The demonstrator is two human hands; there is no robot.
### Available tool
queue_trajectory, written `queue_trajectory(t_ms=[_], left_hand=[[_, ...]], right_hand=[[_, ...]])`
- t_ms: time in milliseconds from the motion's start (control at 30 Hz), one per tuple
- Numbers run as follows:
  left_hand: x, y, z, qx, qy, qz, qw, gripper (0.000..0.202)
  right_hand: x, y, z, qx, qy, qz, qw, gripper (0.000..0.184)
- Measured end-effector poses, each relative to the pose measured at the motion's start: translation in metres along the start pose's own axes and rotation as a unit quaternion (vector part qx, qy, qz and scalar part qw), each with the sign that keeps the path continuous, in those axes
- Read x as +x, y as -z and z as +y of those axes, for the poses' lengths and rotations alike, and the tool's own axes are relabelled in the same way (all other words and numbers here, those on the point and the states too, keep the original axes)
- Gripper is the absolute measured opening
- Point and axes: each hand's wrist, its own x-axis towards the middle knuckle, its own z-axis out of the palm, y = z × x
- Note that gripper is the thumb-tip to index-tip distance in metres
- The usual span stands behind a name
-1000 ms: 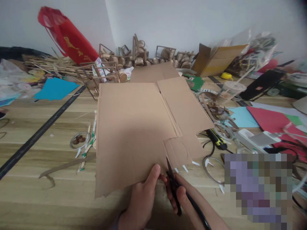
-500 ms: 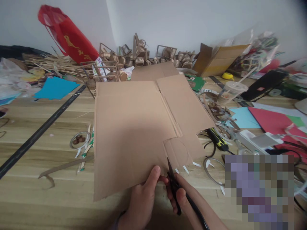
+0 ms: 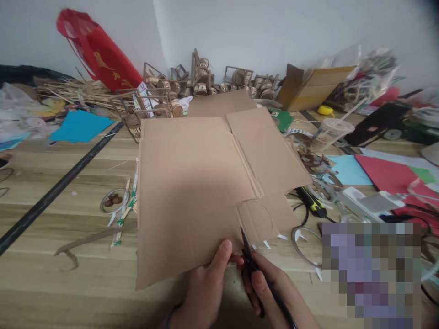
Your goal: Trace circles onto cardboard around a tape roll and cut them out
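A large brown cardboard sheet (image 3: 185, 183) with folded flaps spreads out before me. My left hand (image 3: 212, 278) grips its near edge, thumb on top and fingers beneath. My right hand (image 3: 270, 283) is wrapped around black-handled scissors (image 3: 249, 256), whose dark blade points up and away over the cardboard by the near edge. Just beyond the blade tip, a curved line is drawn on a small flap section (image 3: 257, 217) that is slit along its left side. The lower blade is hidden.
A yellow-black utility knife (image 3: 312, 201) lies right of the cardboard, near a wire ring (image 3: 303, 246). Several small brown balls (image 3: 113, 199) sit inside another ring at left. Farther back stand a plastic cup (image 3: 332, 132), a cardboard box (image 3: 315, 87) and a red bag (image 3: 96, 55).
The cardboard and both hands have shifted slightly to the right. The scissors have moved with them, still at the near edge of the sheet.
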Motion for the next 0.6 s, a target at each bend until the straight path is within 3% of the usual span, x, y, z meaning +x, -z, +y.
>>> queue_trajectory(t_ms=[600], left_hand=[[-0.0011,0.0037,0.0006,0.045,0.046,-0.022,0.998,0.062]], right_hand=[[-0.0036,-0.0032,-0.0095,-0.039,-0.054,0.043,0.997,0.061]])
